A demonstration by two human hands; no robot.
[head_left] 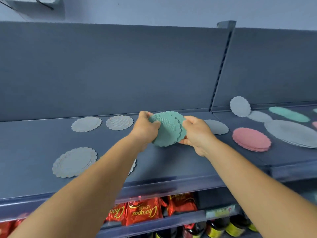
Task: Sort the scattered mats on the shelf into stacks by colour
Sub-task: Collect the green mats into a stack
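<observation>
We're gripping green mats (167, 128) with left hand (145, 128) and right hand (197, 133); pink stack (251, 139) lying nearby, our left forearm (96, 169) hiding a grey mat (133, 166).

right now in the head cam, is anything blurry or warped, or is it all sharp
Head view: wide-angle bends the shelf edge and stretches the grey mats at right; the teal mats between left hand and right hand are fairly sharp; cool, even light, no glare.

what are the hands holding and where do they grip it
Both grip a bunch of green mats: left hand on its left edge, right hand on its right edge.
</observation>
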